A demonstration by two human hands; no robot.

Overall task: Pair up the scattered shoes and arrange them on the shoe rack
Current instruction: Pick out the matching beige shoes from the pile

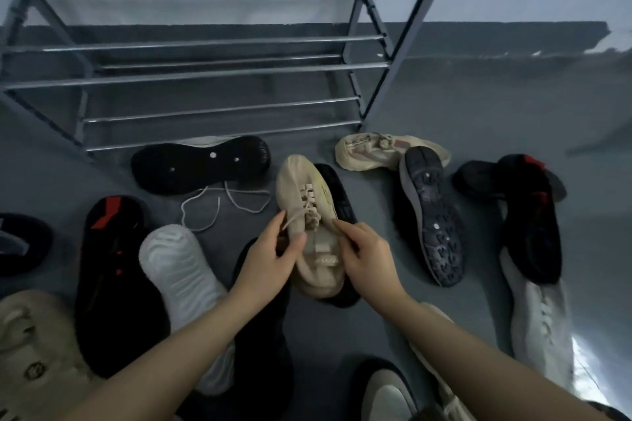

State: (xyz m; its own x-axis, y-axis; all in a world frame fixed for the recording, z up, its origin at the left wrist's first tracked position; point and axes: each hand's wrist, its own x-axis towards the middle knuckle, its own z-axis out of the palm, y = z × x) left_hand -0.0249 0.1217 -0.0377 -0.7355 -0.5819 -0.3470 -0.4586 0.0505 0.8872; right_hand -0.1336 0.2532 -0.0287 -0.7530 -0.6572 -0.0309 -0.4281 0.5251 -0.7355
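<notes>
many shoes (431,215) on grey floor (496,106)

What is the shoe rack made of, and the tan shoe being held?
The shoe rack looks like metal: thin grey bars with a dull shine along them. The tan shoe, held by the left hand and right hand, looks like soft matte woven or knit fabric with cord laces; blur leaves the weave uncertain.

Around the beige sneaker (309,222), shoes crowd every side; an upturned black sole (201,164) and loose white lace (219,202) lie between it and the shoe rack (219,72); bare floor (478,106) opens beyond it to the right.
</notes>
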